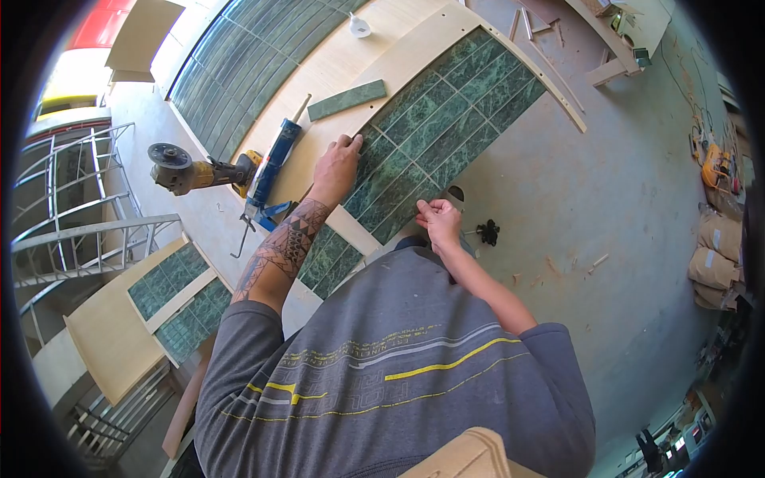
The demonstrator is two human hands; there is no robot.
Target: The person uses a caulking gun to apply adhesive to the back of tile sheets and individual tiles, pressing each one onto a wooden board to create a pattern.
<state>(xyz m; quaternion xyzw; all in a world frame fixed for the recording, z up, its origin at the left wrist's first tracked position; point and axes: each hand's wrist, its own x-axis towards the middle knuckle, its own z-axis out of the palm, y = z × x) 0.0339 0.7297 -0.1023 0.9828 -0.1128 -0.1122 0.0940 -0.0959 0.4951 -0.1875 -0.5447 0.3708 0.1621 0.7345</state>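
A curved wooden panel [416, 49] carries rows of dark green marbled tiles [426, 131] with pale seams between them. At the left edge of these tiles, my left hand [336, 169] is closed, its fingertips curled at the border with the bare wood. My right hand [440, 223] is pinched shut at the opposite tile edge, close to my body. Whatever either hand holds is too small or hidden to make out. A loose green tile strip [347, 100] lies on the wood beyond my left hand. Left of it rests a blue caulking gun [273, 163] with its nozzle pointing away.
A yellow-and-black angle grinder [203, 171] lies left of the caulking gun. A small white bottle [360, 27] stands on the wood. Another tiled panel [239, 64] is at the far left, a smaller one [179, 299] lower left. Metal scaffolding [88, 239] stands at left. Wood scraps litter the floor [590, 207].
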